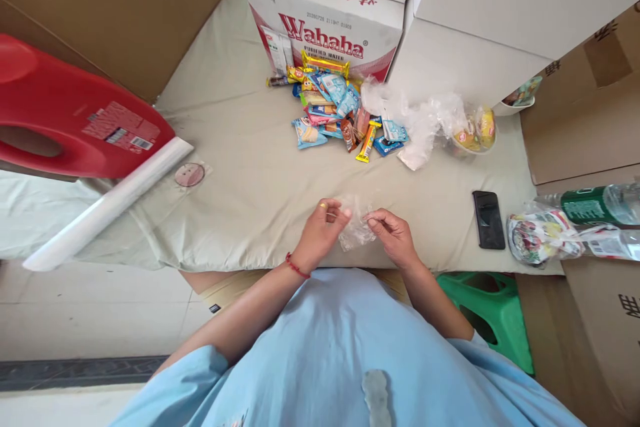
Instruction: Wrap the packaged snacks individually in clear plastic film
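Between my hands, close to the table's front edge, is a crumpled clear plastic bag (356, 230). My left hand (323, 230) has its fingers curled round the bag's left side. On the right side, my right hand (393, 233) pinches the bag's edge between thumb and fingers. Farther back lies a pile of small wrapped snacks (335, 103) in blue, yellow, red and brown packets. Right of the pile, several clear plastic bags (430, 120) lie bunched up, touching a bowl of yellow packets (473, 133).
A Wahaha carton (325, 20) stands behind the snacks. At the left are a red jug (75, 107), a white roll (107, 203) and a round pink sticker (190, 175). A black phone (489, 220), a tied bag (540, 237) and bottles (597, 205) lie at the right.
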Demonstrator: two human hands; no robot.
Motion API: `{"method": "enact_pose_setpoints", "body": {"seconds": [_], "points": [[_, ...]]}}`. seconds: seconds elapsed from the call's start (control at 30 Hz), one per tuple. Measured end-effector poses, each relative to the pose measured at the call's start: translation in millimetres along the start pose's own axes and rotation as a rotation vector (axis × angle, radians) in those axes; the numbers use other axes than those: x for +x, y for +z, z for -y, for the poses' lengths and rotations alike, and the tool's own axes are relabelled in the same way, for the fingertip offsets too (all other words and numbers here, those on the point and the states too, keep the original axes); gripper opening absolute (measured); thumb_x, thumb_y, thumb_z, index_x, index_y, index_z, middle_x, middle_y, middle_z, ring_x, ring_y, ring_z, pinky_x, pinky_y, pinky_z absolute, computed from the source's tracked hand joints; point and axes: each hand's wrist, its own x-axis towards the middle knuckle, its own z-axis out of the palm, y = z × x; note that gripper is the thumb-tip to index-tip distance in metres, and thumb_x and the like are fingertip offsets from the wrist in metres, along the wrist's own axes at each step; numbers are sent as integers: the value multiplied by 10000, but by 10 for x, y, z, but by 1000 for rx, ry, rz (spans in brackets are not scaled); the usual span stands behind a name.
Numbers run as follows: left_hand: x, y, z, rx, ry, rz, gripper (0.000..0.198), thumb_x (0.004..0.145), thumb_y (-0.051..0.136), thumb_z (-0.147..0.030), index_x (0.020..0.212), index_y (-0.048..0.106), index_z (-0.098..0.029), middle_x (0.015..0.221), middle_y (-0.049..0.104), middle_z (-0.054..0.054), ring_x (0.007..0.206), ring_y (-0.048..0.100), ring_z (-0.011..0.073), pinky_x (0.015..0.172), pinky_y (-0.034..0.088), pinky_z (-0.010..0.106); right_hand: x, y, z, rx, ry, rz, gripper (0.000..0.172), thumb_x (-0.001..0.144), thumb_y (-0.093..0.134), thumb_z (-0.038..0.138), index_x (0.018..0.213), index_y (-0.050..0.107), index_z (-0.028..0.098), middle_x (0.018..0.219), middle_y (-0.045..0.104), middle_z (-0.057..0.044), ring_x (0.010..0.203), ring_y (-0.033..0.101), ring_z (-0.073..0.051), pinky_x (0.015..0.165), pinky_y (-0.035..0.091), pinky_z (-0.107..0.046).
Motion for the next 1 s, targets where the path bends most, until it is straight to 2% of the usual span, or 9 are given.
{"method": "enact_pose_setpoints", "body": {"seconds": [0.13,0.23,0.33,0.43,0.63,0.77,0.83,0.9,1.0], "points": [[123,104,-23,-158,-140,-22,395,715,841,-495,776,576,-209,709,593,-22,670,571,141,623,471,271,-20,81,-12,-19,-53,-276,267,937,667,505,934,727,245,1102,622,-79,973,600,-207,766,506,-322],[149,39,4,-334,-122,-164,426,721,837,-496,844,536,-220,793,634,-24,737,622,135,687,532,275,-94,77,-112,99,96,-470,314,913,653,561,943,654,248,1012,606,-51,815,554,-171,629,479,-280],[137,-92,12,-493,-62,-210,489,719,861,-504,884,488,-236,906,675,-15,855,687,158,782,577,328,-259,3,-202,141,303,-291,355,871,692,585,848,601,244,757,548,15,615,467,-137,519,412,-258],[144,-234,-12,-618,-72,-201,536,674,917,-462,867,467,-242,915,676,-19,876,698,162,789,576,330,-434,-151,-224,28,382,-96,349,889,688,584,925,642,240,728,566,18,587,485,-142,501,414,-268],[81,-292,-134,-640,-1,-167,508,678,938,-445,838,502,-241,827,607,-35,690,574,90,592,466,216,-313,-428,-40,-413,-22,-423,308,940,671,444,1168,647,238,1079,637,-75,796,595,-172,730,549,-347],[-82,-165,-247,-565,83,8,393,773,882,-452,847,566,-231,853,642,-13,716,615,109,632,500,248,121,-256,194,-510,-313,-191,514,919,703,374,1413,577,313,1552,419,-146,799,593,-155,744,575,-380],[-120,-173,-276,-527,110,26,360,778,877,-433,832,592,-221,912,665,3,766,660,129,692,541,282,362,-139,313,-578,-392,27,370,939,667,321,1310,661,322,1627,386,-104,857,618,-176,788,574,-392],[-102,-269,-277,-513,126,-59,343,767,878,-395,814,590,-216,963,672,7,830,689,145,767,570,313,557,-71,423,-679,-450,128,209,966,595,255,1119,734,283,1588,470,-81,877,628,-187,824,564,-399],[-23,-517,-227,-532,124,-270,377,718,888,-342,772,539,-209,973,669,1,908,695,148,858,579,325,688,-72,555,-741,-536,9,216,989,531,213,1017,743,239,1434,600,-107,877,629,-189,852,558,-399]]}}
